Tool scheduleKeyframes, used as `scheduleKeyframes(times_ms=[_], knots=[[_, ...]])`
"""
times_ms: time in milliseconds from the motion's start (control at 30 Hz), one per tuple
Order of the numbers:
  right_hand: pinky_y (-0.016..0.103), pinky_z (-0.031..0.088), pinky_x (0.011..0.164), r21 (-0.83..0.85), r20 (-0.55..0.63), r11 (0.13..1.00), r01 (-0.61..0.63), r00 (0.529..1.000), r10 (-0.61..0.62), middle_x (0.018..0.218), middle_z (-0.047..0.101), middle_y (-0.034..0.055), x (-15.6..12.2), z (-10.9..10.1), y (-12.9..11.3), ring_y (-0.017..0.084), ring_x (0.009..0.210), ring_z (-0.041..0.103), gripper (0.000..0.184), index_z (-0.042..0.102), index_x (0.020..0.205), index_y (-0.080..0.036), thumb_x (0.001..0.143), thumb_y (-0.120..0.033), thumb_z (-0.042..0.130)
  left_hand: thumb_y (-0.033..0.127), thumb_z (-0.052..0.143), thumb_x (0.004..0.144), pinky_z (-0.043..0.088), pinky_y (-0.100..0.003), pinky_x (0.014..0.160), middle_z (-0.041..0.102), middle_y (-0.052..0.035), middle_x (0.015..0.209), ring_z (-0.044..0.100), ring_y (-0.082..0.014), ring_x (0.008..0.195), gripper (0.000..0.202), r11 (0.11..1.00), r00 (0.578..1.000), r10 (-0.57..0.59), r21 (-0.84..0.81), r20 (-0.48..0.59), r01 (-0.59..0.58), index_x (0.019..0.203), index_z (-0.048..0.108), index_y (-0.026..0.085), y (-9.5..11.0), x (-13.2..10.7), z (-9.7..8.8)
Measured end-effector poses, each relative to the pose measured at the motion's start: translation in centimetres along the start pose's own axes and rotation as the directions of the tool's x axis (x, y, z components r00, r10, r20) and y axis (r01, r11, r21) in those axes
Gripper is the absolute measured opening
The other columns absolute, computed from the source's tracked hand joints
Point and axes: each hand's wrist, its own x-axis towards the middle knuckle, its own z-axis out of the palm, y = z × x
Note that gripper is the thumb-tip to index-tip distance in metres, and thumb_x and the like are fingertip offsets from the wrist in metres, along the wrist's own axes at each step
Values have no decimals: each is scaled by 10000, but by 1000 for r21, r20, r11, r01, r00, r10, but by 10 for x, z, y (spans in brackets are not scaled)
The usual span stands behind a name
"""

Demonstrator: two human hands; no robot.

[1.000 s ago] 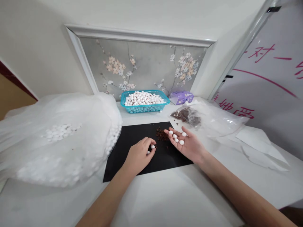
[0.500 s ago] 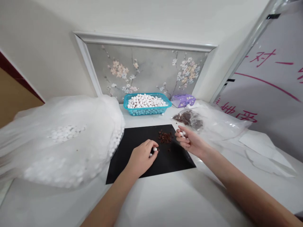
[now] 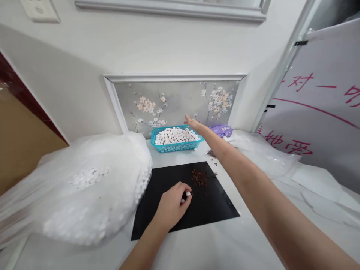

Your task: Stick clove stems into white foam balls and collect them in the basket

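Note:
My left hand (image 3: 173, 204) rests curled on the black mat (image 3: 168, 176), its fingertips pinching small white balls (image 3: 187, 194). A heap of dark brown bits (image 3: 200, 177) lies on the mat just beyond it. My right hand (image 3: 194, 124) is stretched far forward over the turquoise basket (image 3: 168, 147), which is full of white balls. The fingers look flat and extended, and nothing shows in them. The right forearm crosses above the mat's right side.
A big clear plastic bag of white balls (image 3: 81, 187) bulges at the left, touching the mat. Another clear bag (image 3: 261, 153) lies right of the arm, a purple packet (image 3: 222, 130) behind it. A floral panel (image 3: 174, 101) leans on the wall; a whiteboard (image 3: 323, 112) stands right.
My right hand, which held several white balls open-palmed then closed on them, has reached forward over the basket. The view has tilted upward. My left hand has stayed on the mat.

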Motion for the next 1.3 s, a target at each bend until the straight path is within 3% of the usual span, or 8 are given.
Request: scheduleKeyframes(times_ms=[100, 200, 333, 400, 467, 633, 867, 1300], knots=[[368, 337, 905, -92, -71, 996, 11, 997, -18, 980, 628, 127, -19, -4, 2, 230, 977, 525, 507, 625, 838, -135, 901, -518, 298, 190, 456, 822, 403, -220, 619, 582, 37, 852, 552, -99, 680, 117, 1000, 1000, 1, -3, -4, -1, 877, 550, 233, 0, 0, 1], [362, 356, 868, -188, -71, 978, 86, 992, -101, 878, 639, 94, -71, -10, 11, 231, 911, 530, 436, 619, 781, -158, 885, -495, 362, 181, 449, 820, 396, -224, 611, 586, 38, 878, 553, -102, 689, 122, 1000, 1000, -5, 4, 1, 5, 879, 542, 234, 0, 0, 1], [363, 373, 833, -294, 113, 923, 249, 968, -225, 792, 623, 60, -168, -12, 31, 224, 848, 517, 150, 625, 725, -181, 744, -329, 635, 180, 451, 819, 397, -248, 633, 596, 24, 880, 554, -130, 745, 114, 999, 999, -24, 37, -22, 25, 878, 534, 231, 0, 1, 1], [379, 392, 798, -451, 250, 798, 400, 915, -317, 842, 612, 76, -206, -10, 39, 228, 842, 505, 105, 626, 809, -185, 779, -282, 596, 185, 459, 816, 402, -258, 650, 601, 16, 872, 552, -145, 779, 98, 998, 999, -32, 56, -43, 34, 865, 532, 230, 1, 1, 1], [383, 408, 791, -508, 295, 757, 411, 908, -296, 864, 606, 69, -229, -7, 45, 221, 839, 506, 71, 613, 843, -193, 807, -222, 559, 193, 462, 817, 406, -262, 664, 602, 15, 870, 551, -152, 800, 85, 997, 998, -39, 64, -56, 42, 856, 527, 232, 0, 1, 1], [367, 443, 765, -496, 259, 786, 370, 927, -273, 891, 597, 73, -237, 0, 57, 210, 841, 529, 150, 592, 875, -193, 861, -135, 454, 197, 451, 826, 410, -263, 671, 601, 21, 875, 549, -143, 784, 87, 996, 997, -47, 73, -56, 51, 863, 520, 234, -1, 1, 2], [392, 433, 763, -490, 245, 771, 408, 913, -327, 874, 615, 65, -243, -4, 64, 223, 844, 539, 153, 597, 869, -215, 883, -195, 446, 186, 436, 831, 417, -270, 692, 597, 9, 885, 547, -149, 812, 104, 996, 999, -19, 88, -39, 22, 869, 521, 231, 2, 1, 3], [383, 430, 755, -430, 226, 823, 370, 927, -299, 824, 648, 48, -245, -5, 65, 204, 793, 576, 147, 613, 813, -222, 861, -185, 480, 144, 448, 811, 444, -254, 718, 569, -2, 885, 547, -129, 783, 140, 989, 999, -38, -141, -11, 36, 888, 539, 217, 1, 2, 4]])
